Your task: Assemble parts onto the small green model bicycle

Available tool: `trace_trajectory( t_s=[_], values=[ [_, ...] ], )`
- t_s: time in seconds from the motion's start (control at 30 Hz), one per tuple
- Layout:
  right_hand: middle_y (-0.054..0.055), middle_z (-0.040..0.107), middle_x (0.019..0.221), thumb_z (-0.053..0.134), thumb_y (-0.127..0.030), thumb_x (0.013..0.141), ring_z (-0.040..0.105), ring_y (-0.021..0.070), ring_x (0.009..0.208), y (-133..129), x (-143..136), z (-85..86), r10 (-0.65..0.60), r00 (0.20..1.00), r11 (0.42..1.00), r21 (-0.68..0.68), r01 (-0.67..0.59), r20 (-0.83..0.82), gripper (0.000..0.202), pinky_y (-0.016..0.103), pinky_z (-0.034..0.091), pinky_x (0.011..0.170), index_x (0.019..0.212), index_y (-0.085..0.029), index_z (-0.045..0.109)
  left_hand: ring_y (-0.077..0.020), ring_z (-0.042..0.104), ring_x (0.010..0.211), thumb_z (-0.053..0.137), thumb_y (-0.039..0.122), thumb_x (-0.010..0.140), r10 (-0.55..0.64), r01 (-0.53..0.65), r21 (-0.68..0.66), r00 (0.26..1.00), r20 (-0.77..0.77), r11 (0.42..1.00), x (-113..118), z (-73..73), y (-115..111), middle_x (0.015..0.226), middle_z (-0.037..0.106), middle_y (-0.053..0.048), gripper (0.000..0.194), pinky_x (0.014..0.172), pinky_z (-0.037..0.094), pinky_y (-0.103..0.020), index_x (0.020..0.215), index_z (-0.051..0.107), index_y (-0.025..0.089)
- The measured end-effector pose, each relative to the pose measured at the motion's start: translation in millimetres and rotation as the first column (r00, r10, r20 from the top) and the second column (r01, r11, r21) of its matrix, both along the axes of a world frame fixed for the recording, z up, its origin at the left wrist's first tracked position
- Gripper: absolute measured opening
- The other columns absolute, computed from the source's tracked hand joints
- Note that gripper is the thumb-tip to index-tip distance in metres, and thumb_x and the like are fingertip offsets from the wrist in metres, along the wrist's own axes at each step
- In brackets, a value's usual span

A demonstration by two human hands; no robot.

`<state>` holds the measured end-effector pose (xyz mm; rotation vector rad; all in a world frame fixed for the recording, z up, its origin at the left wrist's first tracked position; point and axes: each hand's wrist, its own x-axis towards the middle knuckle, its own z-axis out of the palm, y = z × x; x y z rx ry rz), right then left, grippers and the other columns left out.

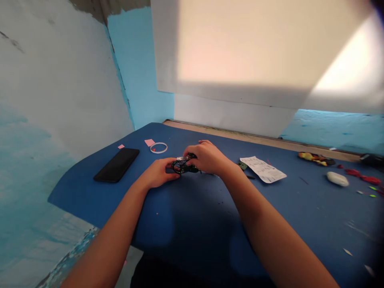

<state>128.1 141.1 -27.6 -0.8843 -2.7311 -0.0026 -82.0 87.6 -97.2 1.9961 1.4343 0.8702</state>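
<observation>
From here, the left hand (pixel 160 172) pinches the left end of the wheeled model (pixel 181 167), seemingly to steady it; the right hand (pixel 205 157) fingers its top, gripping.

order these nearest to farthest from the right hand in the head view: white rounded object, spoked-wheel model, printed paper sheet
1. spoked-wheel model: touching the right hand, at its fingers
2. printed paper sheet: on the table, just right of the right forearm
3. white rounded object: farther right, beyond the sheet
</observation>
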Motion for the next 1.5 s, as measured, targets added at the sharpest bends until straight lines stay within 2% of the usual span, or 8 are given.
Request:
trace_trajectory(
  t_s=[0.23,0.47,0.67,1.03,1.27,1.37,1.43,1.5],
  values=[
    [0.005,0.076,0.095,0.063,-0.019,0.085,0.063,0.0215,0.089,-0.3,3.9,-1.0,-0.012,1.0,1.0,0.008,0.012,0.01,0.024,0.039,0.033,0.102,0.107,-0.023,0.071,-0.0259,0.067,0.107,0.078,0.033,0.072,-0.033,0.033,-0.021,0.999,0.011,0.999,5.3,3.3,-2.5,0.116,0.072,-0.003,0.053,0.096,0.05,-0.037,0.122,0.063,0.023],
    [0.006,0.077,0.097,0.06,-0.019,0.085,0.064,0.0238,0.092,-4.4,5.2,0.1,-0.028,0.998,0.999,0.019,0.027,0.053,0.028,0.038,0.033,0.101,0.112,-0.022,0.069,-0.0273,0.067,0.101,0.076,0.036,0.072,0.06,-0.045,0.092,0.984,-0.165,0.995,11.5,0.4,0.5,0.11,0.073,-0.004,0.047,0.087,0.05,-0.036,0.116,0.066,0.022],
    [0.008,0.076,0.097,0.059,-0.017,0.085,0.067,0.0223,0.091,-3.7,8.9,0.7,-0.023,0.996,0.999,0.032,0.02,0.091,0.033,0.039,0.03,0.103,0.116,-0.022,0.067,-0.0255,0.067,0.1,0.075,0.036,0.073,0.046,-0.03,0.095,0.985,-0.165,0.995,11.3,-1.6,3.7,0.11,0.072,-0.003,0.045,0.087,0.049,-0.034,0.116,0.066,0.023],
    [0.01,0.076,0.102,0.06,-0.019,0.085,0.067,0.0241,0.098,-2.3,6.9,-4.3,0.006,0.999,0.999,0.049,-0.008,0.042,0.038,0.044,0.029,0.109,0.123,-0.02,0.065,-0.0275,0.067,0.098,0.075,0.043,0.073,0.058,-0.05,0.056,0.986,-0.158,0.997,7.7,-3.5,5.0,0.108,0.073,-0.002,0.046,0.084,0.05,-0.036,0.114,0.066,0.023],
    [0.01,0.075,0.107,0.067,-0.031,0.085,0.067,0.0266,0.104,-4.4,13.3,-4.8,0.04,0.997,0.998,0.054,-0.036,-0.066,0.038,0.048,0.029,0.11,0.121,-0.021,0.066,-0.0283,0.067,0.102,0.075,0.044,0.073,0.05,-0.042,0.063,0.99,-0.131,0.997,8.9,-1.5,3.8,0.112,0.072,-0.004,0.05,0.089,0.05,-0.038,0.118,0.066,0.023],
    [0.009,0.075,0.111,0.065,-0.037,0.088,0.065,0.0263,0.109,-4.1,19.0,4.6,0.047,0.985,0.998,0.054,-0.039,-0.165,0.037,0.044,0.034,0.108,0.121,-0.02,0.066,-0.0284,0.067,0.103,0.075,0.045,0.072,0.034,-0.03,0.044,0.994,-0.101,0.999,7.5,-1.7,3.2,0.112,0.072,-0.004,0.052,0.091,0.051,-0.04,0.119,0.064,0.023],
    [0.008,0.074,0.113,0.059,-0.039,0.092,0.065,0.0245,0.11,0.6,33.5,16.0,0.007,0.96,0.998,0.063,0.012,-0.282,0.034,0.039,0.041,0.102,0.12,-0.019,0.067,-0.0284,0.065,0.107,0.076,0.045,0.072,0.013,-0.012,0.026,0.998,-0.062,1.0,5.5,-2.1,2.4,0.117,0.07,-0.004,0.057,0.096,0.05,-0.041,0.123,0.062,0.024],
    [0.008,0.074,0.111,0.052,-0.038,0.096,0.067,0.0222,0.103,9.6,59.9,26.6,-0.125,0.915,0.986,0.052,0.156,-0.385,0.033,0.035,0.046,0.092,0.117,-0.018,0.068,-0.0287,0.062,0.115,0.076,0.045,0.072,0.013,-0.013,0.001,1.0,-0.022,1.0,3.3,-2.0,0.9,0.125,0.066,-0.006,0.065,0.101,0.047,-0.043,0.13,0.056,0.024]
  ],
)
